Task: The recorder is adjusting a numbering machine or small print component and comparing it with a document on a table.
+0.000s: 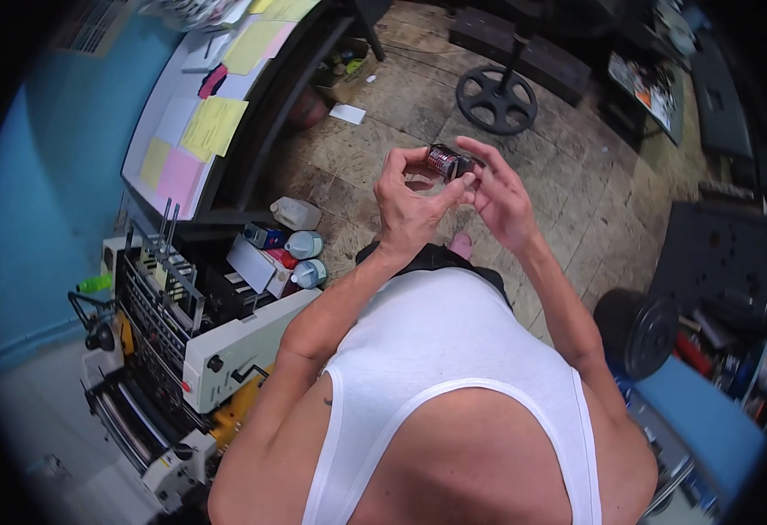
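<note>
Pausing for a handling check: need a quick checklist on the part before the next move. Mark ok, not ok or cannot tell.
1. Left hand grip on the ringed cylinder: ok, thumb and index finger hold it.
2. Right hand at the cylinder's dark end: ok, fingers are there; firmness of contact cannot tell.
3. Surface supporting the cylinder: not ok, held up above the floor.
4. Cylinder apart from the black handwheel: ok.
5. Ring alignment: cannot tell, too small.
</note>
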### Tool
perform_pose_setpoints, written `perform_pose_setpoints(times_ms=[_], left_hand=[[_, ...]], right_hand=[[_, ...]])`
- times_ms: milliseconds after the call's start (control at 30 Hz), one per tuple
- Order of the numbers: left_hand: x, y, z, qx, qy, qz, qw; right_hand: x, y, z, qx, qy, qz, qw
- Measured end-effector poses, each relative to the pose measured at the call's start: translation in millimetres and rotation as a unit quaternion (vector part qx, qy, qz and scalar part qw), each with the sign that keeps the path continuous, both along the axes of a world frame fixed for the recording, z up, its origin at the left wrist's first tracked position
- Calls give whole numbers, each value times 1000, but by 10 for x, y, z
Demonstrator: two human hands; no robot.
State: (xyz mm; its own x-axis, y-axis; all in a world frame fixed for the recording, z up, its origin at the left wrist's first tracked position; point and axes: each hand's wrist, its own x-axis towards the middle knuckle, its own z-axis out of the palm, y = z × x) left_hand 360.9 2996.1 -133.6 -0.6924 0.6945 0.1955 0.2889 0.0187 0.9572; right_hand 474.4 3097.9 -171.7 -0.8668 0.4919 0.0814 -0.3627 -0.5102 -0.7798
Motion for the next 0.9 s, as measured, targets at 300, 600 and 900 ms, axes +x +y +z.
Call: perform_pose_setpoints(times_ms=[300,600,900], left_hand=[[-141,593,18,-5,-284,-24,958],[-396,690,83,-46,-86,-135,986],[-772,868,45,-19,135,-154,979]], right_hand=[[-324,600,-137,370,-1,-244,897],[-388,1039,-81,-92,-3,-19,996],[-525,1073,-371,-254,63,158,952]])
